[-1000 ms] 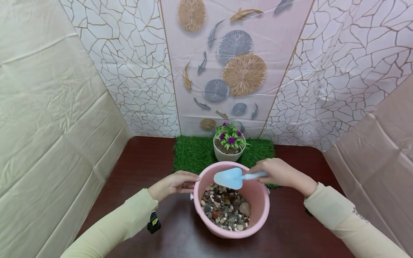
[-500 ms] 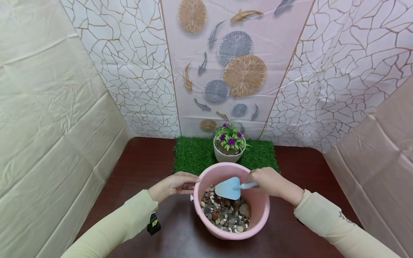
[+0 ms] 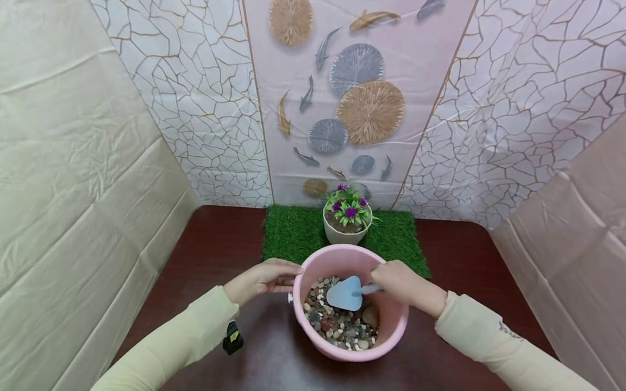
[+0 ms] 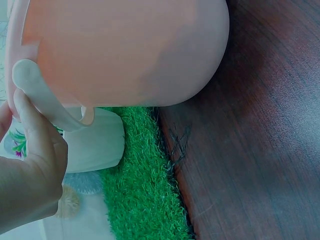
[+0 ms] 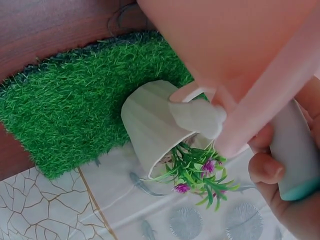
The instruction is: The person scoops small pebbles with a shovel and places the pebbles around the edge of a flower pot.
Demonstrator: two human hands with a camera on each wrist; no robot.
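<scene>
A pink bucket [image 3: 398,326] stands on the table, with mixed pebbles [image 3: 337,325] covering its bottom. My left hand [image 3: 266,278] pinches the left rim near the white handle end [image 4: 42,95], thumb and fingers on either side of the wall. Over the right rim reaches my right hand [image 3: 403,283], gripping a light blue trowel [image 3: 345,294] by its handle. The trowel's blade is inside the bucket, low over the pebbles; I cannot tell if it touches them. In the right wrist view the trowel handle [image 5: 295,150] lies between curled fingers, and its blade is hidden.
Behind the bucket, a white pot [image 3: 344,236] of purple flowers [image 3: 350,212] stands on a green grass mat [image 3: 293,233]. Dark reddish wooden tabletop [image 3: 225,233] surrounds them. Patterned cloth [image 3: 215,108] hangs at the back, with beige cloth walls on both sides.
My right hand has moved left and down, lowering the trowel from the bucket's rim level toward the pebbles. My left hand stays on the rim.
</scene>
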